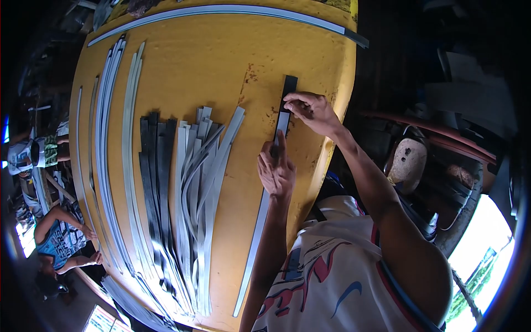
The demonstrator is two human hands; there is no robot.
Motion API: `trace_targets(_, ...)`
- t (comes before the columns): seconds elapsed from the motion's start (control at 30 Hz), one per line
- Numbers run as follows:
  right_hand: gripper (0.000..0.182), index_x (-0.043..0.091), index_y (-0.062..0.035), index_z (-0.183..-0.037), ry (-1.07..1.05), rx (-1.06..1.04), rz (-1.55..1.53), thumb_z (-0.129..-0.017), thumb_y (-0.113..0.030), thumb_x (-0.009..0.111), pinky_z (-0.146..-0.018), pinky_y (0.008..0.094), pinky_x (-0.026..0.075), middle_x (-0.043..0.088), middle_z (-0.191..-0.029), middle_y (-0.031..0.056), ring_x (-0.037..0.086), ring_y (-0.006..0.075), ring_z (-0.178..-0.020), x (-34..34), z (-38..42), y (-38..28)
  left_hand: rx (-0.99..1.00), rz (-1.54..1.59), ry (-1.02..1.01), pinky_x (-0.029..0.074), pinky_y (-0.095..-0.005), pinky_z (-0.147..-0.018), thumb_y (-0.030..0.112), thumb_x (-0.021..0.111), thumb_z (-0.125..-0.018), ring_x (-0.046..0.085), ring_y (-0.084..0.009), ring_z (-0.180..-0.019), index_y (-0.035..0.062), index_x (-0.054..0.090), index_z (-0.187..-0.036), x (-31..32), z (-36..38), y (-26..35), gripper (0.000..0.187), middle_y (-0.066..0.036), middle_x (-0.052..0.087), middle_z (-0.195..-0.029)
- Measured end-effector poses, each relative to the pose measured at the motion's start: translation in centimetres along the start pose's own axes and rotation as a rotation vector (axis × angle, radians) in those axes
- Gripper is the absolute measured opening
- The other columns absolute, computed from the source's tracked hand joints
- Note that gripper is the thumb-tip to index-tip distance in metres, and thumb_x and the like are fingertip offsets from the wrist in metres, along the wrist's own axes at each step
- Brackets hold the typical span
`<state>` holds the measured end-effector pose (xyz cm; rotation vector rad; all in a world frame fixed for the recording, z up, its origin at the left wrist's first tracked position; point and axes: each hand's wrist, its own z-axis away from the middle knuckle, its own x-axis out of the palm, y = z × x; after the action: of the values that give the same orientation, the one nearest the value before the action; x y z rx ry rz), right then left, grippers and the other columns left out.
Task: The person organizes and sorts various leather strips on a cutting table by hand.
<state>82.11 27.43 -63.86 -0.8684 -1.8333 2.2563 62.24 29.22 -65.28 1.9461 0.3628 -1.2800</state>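
A long narrow strip runs beneath my hands along the yellow table (251, 61), with a light grey length (251, 260) and a black end (290, 84). My left hand (276, 171) rests on the grey part, its index finger laid along the top and the other fingers curled at the side. Just beyond it, my right hand (314, 113) has thumb and fingers bent together in a pinch over the black part, beside the tip of the grey. I cannot tell what is between those fingertips.
A bundle of grey strips (191, 160) and dark strips (155, 166) lies left of my hands. Longer pale strips (108, 94) are farther left. Another grey strip with a black tip (221, 9) spans the table's far end. A person in a blue top (58, 238) works at the opposite edge.
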Motion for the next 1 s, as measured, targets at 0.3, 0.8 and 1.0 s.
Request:
trace_targets(0.3,0.019,0.07,-0.0084,-0.108,0.342,-0.246,0.342,-0.089,-0.011,0.071,-0.075,0.0366,0.055,0.07,-0.093,0.0088,0.067,0.0239,-0.081,-0.7,0.8,0.9,-0.002,0.015,-0.001,0.05,-0.042,-0.077,-0.002,0.059,-0.083,0.057,-0.0286,-0.091,0.0193,0.055,-0.143,0.0,0.0,0.0,0.064,-0.01,0.052,-0.114)
trace_targets(0.8,0.04,0.064,-0.0149,-0.119,0.353,-0.255,0.606,-0.083,-0.025,0.079,-0.09,0.0456,0.044,0.061,-0.11,0.0094,0.056,0.0321,-0.104,1.0,2.1,0.7,-0.008,0.009,-0.016,0.051,-0.0425,-0.079,0.0,0.061,-0.083,0.058,-0.0303,-0.093,0.0181,0.055,-0.143,0.0,0.0,0.0,0.063,-0.011,0.051,-0.116)
trace_targets(1.0,0.048,0.063,-0.0155,-0.119,0.371,-0.247,0.634,-0.081,-0.038,0.081,-0.088,0.0465,0.043,0.06,-0.109,0.0091,0.055,0.0327,-0.104,1.2,1.9,0.6,-0.013,0.015,-0.011,0.05,-0.0425,-0.079,0.0,0.061,-0.082,0.057,-0.0307,-0.093,0.0179,0.055,-0.143,0.0,-0.1,0.1,0.063,-0.011,0.051,-0.115)
